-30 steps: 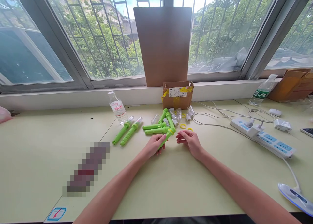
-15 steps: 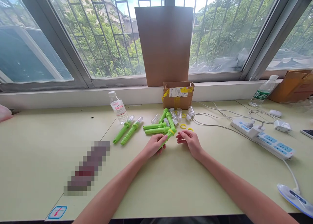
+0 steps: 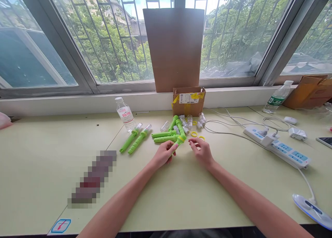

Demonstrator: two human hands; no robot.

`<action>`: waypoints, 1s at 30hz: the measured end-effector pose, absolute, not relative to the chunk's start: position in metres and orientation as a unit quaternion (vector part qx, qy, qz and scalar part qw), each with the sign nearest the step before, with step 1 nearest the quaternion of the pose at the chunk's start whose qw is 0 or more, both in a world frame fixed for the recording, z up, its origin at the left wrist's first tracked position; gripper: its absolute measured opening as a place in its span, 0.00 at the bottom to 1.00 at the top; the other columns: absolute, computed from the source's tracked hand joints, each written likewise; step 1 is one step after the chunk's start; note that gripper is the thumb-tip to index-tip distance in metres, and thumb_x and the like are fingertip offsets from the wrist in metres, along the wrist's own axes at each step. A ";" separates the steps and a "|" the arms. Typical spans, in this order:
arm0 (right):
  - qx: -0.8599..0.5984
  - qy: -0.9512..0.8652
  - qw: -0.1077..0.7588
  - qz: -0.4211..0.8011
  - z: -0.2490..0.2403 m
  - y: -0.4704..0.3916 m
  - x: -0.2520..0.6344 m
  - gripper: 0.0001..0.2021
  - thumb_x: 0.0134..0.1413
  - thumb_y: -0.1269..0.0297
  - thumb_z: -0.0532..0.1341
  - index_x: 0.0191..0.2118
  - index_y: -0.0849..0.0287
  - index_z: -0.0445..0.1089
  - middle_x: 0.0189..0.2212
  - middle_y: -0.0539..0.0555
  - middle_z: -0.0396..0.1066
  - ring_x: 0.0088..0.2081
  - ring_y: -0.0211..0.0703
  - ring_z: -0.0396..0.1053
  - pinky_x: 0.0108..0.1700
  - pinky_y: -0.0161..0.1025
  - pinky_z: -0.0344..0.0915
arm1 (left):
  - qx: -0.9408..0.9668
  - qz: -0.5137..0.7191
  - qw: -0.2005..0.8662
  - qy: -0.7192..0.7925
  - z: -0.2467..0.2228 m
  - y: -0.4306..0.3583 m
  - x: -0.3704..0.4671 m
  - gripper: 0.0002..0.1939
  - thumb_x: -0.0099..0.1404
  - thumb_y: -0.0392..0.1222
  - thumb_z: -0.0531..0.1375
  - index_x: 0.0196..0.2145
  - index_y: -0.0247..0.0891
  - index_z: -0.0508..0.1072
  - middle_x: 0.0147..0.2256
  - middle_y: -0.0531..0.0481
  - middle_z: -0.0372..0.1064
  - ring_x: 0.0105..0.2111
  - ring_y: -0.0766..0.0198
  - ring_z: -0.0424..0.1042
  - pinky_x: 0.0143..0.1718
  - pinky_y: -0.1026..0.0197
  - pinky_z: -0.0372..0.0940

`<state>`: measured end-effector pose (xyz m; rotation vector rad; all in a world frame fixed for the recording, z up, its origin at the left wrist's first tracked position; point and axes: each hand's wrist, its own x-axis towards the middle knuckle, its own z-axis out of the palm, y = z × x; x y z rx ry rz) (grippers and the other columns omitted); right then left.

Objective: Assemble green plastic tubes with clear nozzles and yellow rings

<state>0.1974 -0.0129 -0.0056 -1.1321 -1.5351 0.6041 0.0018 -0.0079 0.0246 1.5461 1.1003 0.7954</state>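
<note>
Pale green tabletop (image 3: 160, 203) runs beneath barred windows (image 3: 114, 40). At ten o'clock from the left hand (image 3: 164, 153), two clear-tipped green tubes (image 3: 139, 140) might roll if knocked. That hand is clamped on another green tube (image 3: 179, 141); a loose grip could let it twist. The right hand's (image 3: 201, 153) fingers curl near its tip; whether they pinch anything, I cannot tell. Careless reaching might scatter yellow rings (image 3: 194, 134) at its eleven. Red lettering on the left bottle (image 3: 125, 115), the carton's (image 3: 188, 108) white label and the green-labelled bottle (image 3: 277, 99) at two are unreadable.
</note>
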 end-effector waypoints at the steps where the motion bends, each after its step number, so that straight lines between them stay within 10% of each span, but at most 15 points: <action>1: -0.479 -0.663 0.533 0.217 -0.006 -0.011 0.199 0.10 0.57 0.60 0.54 0.39 0.56 0.70 0.35 0.55 0.72 0.37 0.45 0.70 0.38 0.43 0.70 | 0.642 0.334 0.516 0.458 0.024 -0.008 0.002 0.19 0.59 0.59 0.56 0.31 0.38 0.62 0.25 0.56 0.65 0.13 0.74 0.59 0.10 0.69 0.53; 18: -0.550 -0.813 0.190 -0.026 -0.015 0.014 0.207 0.24 0.64 0.57 0.39 0.63 0.54 0.48 0.66 0.54 0.43 0.66 0.52 0.37 0.61 0.63 0.29 | 0.639 0.339 0.516 0.458 0.023 -0.007 0.002 0.19 0.59 0.58 0.56 0.35 0.39 0.60 0.26 0.56 0.65 0.13 0.74 0.60 0.11 0.70 0.54; 30: -0.584 -0.754 0.292 -0.066 -0.010 0.010 0.206 0.17 0.60 0.65 0.47 0.51 0.57 0.65 0.49 0.58 0.68 0.54 0.50 0.59 0.61 0.54 0.37 | 0.637 0.344 0.511 0.463 0.021 -0.006 0.003 0.20 0.59 0.59 0.56 0.35 0.39 0.60 0.26 0.55 0.66 0.13 0.73 0.61 0.10 0.70 0.54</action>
